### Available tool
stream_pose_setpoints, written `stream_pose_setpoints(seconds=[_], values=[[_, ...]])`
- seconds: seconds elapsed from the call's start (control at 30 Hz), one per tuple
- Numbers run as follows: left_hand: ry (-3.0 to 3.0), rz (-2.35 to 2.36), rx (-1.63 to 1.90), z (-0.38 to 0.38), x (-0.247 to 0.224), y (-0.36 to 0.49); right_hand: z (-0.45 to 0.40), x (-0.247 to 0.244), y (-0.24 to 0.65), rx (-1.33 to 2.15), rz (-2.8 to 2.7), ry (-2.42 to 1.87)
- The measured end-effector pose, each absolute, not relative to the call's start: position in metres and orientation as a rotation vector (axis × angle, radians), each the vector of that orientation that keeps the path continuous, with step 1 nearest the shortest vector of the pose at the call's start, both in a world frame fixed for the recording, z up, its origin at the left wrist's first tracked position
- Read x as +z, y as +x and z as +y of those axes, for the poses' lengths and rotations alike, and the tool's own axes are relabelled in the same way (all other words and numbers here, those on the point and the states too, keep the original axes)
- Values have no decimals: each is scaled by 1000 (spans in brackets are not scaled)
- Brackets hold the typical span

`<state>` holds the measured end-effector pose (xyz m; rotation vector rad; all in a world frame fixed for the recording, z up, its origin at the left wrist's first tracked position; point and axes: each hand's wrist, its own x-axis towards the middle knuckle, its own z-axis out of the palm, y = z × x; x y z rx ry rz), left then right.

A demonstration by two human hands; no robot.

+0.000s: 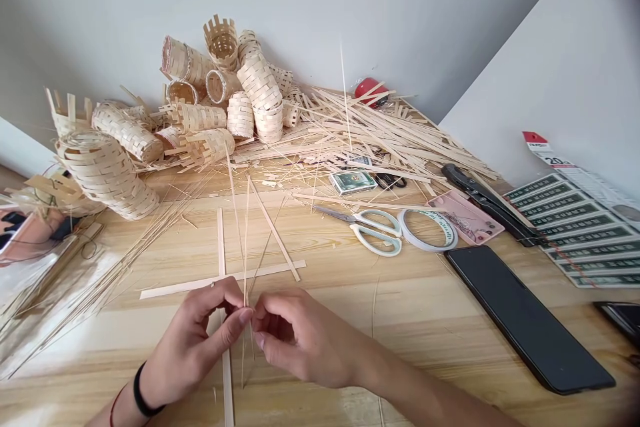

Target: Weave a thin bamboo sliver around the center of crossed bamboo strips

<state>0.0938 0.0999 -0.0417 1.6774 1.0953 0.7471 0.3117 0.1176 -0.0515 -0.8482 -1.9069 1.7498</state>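
Beige, thin wooden strips [246,240], toward near bench [425,320] edge
Clamped in left hand [195,340], likely for alignment; right hand [310,340] curled, grip unclear.

I see the thin splints [246,290] as pale straw shading into golden tan, and the flat strips [273,270] as plain cream. On my feed the bench [320,390] is honey-yellow, streaked with wavy brown grain. The baskets [257,80] show me a beige over-and-under checker weave. I get white handles and grey blades on the scissors [376,217], a white tape roll [420,242] with green printing inside, a pink tray [487,228] and a black phone [530,320]. I make out dark green bands with pale lettering across the label sheet [560,210], and a solid black wristband [141,392].
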Motion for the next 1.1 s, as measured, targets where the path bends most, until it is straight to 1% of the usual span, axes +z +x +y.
stream_pose_setpoints(seconds=[1.1], values=[[1717,1114,627,99,-40,98,119,-51,311,1697,-2004,-886]])
